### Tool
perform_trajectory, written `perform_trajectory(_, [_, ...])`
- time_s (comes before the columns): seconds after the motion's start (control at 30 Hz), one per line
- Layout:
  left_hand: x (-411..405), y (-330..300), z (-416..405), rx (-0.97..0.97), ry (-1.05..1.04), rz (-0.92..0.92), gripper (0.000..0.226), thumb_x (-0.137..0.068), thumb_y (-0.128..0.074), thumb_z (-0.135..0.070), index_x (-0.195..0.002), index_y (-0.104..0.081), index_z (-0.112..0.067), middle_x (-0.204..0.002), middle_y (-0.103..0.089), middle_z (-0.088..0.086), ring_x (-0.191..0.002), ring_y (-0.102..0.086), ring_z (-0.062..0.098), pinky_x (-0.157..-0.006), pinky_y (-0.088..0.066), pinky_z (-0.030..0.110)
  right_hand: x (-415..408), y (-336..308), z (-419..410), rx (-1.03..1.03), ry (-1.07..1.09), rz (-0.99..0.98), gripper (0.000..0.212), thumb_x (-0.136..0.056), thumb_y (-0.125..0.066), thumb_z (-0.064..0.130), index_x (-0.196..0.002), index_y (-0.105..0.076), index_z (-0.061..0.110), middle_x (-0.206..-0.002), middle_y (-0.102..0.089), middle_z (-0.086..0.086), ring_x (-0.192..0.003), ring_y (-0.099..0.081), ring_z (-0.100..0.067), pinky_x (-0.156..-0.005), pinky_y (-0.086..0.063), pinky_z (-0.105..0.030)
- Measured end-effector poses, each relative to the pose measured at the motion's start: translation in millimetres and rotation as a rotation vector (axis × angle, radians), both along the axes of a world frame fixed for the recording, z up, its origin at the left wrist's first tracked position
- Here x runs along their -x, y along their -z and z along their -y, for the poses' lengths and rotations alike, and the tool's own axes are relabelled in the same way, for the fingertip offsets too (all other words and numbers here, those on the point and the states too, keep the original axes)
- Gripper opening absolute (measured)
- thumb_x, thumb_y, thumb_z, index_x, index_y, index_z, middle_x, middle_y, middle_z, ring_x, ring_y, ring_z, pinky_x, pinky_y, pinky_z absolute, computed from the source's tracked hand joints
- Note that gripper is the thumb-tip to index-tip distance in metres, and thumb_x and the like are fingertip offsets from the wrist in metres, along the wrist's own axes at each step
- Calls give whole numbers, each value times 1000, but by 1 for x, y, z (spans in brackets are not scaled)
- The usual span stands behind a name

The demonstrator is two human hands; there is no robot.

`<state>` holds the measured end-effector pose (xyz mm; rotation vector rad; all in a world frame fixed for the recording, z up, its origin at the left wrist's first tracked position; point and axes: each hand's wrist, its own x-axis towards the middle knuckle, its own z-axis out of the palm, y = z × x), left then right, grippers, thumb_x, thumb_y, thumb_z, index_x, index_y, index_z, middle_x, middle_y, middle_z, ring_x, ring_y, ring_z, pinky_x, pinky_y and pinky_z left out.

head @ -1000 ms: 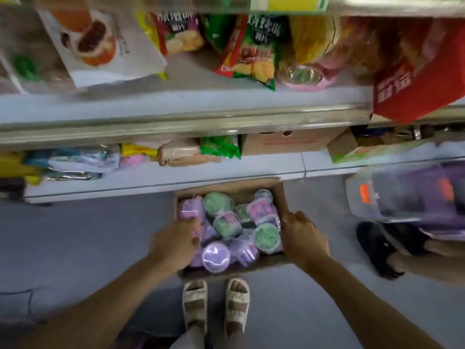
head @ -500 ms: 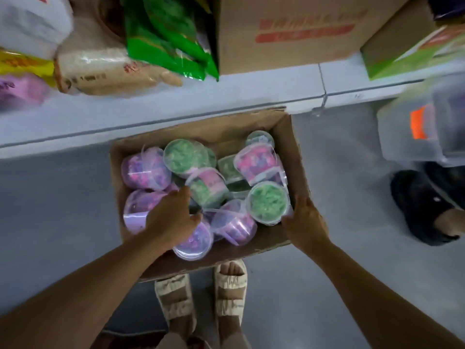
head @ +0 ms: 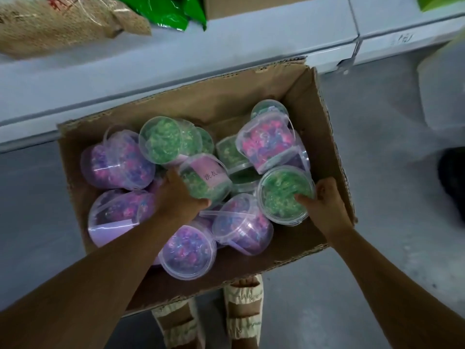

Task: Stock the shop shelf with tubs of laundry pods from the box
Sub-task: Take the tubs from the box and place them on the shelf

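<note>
Two hands are down in the cardboard box [head: 324, 137], which sits on the grey floor [head: 377, 285] right up against the edge of the bottom shelf [head: 226, 54]. The left hand [head: 176, 197] is grasping a green tub with a pink label [head: 205, 178] lying on its side near the middle of the pile, fingers curled round its lower end. The right hand [head: 324, 205] grips a lidded green tub [head: 284, 195] by the box's right wall, thumb pressed on the clear lid and fingers wrapped behind the rim. Around them the box is heaped with more clear tubs of pods, purple ones [head: 118, 159] on the left and near side, green ones [head: 161, 139] towards the back, all tipped at different angles. On the shelf lie a brownish sack [head: 63, 23] and a shiny green packet [head: 171, 11]. Beneath the box's near edge a pair of pale sandals [head: 241, 316] shows
</note>
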<state>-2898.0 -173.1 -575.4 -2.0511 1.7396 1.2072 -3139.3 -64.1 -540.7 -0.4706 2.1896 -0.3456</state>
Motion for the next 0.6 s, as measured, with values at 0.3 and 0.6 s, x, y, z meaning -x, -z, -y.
perform_trajectory(0.3, [0, -54, -19, 247, 202, -10, 106, -49, -88, -26, -137, -30, -24, -135, -36, 6, -119, -42, 31, -74, -40, 39, 0, -23, 5, -107, 4, -106, 64, -60, -77, 48, -107, -53, 13, -99, -58, -5, -92, -57, -27, -84, -50, -43])
perform_trajectory(0.6, [-50, -130, -1, 306, 262, 85, 93, -58, -82, -23, -133, -27, -29, -141, -35, 5, -102, -58, 36, -69, -48, 41, -55, -98, 27, 92, 97, 122, 67, -62, -72, 52, -119, -54, 22, -112, -61, -4, -100, -61, -26, -81, -55, -50])
